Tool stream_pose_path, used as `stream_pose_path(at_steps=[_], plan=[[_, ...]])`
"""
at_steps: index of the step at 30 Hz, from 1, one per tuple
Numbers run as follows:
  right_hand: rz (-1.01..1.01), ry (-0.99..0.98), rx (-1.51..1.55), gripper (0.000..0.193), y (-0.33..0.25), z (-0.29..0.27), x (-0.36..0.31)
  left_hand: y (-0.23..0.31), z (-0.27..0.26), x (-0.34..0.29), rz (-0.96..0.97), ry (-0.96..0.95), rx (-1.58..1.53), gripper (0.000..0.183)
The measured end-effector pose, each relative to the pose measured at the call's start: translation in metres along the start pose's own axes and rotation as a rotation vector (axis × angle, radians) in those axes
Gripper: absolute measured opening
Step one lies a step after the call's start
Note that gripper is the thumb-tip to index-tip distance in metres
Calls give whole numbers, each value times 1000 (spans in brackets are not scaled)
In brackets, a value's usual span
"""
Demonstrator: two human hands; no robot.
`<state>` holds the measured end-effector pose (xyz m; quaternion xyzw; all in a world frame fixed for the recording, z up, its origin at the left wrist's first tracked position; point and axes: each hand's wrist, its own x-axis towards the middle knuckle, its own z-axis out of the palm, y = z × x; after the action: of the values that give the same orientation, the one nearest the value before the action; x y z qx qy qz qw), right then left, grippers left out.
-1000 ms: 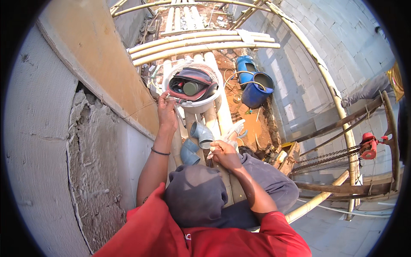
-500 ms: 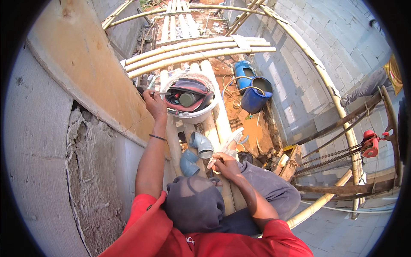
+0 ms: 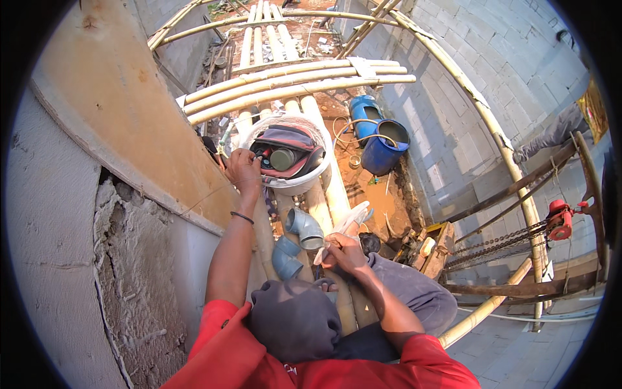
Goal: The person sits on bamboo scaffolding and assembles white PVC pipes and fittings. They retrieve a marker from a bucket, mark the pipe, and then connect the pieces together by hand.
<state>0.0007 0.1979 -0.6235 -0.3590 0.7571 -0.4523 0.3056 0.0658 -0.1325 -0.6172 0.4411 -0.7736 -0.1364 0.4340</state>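
My left hand [image 3: 243, 170] is at the left rim of a white bucket [image 3: 295, 185], its fingers curled in beside a dark grey and red tool bag [image 3: 299, 137] that sits in the bucket. Whatever those fingers grip is hidden. My right hand [image 3: 346, 253] is closed on a crumpled, whitish plastic bag [image 3: 350, 220], held above my bent leg. Just left of it, two grey pipe elbows [image 3: 304, 227] [image 3: 286, 257] lie on the bamboo poles.
Bamboo poles [image 3: 334, 178] form the platform under the bucket, with more bamboo [image 3: 298, 83] laid across beyond. Two blue drums [image 3: 385, 152] stand on muddy ground below. A red chain hoist [image 3: 558, 220] hangs at right, near another person's leg [image 3: 551, 137]. A board and rough wall [image 3: 139, 279] flank my left.
My left hand has moved down and slightly right, closer to the bag in the bucket. The dark-handled tool it held no longer shows in it. My right hand keeps its grip.
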Motion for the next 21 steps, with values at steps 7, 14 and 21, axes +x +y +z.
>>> stream_pose_path(at_steps=[7,14,21], plan=[[-216,180,-258,28,-45,-27,72,-13,10,12,149,-66,364,11],[-599,338,-342,18,-126,-28,182,-13,7,52,-26,-189,158,13],[-720,6,-534,16,-177,42,309,-69,45,98,-73,-655,-131,24]])
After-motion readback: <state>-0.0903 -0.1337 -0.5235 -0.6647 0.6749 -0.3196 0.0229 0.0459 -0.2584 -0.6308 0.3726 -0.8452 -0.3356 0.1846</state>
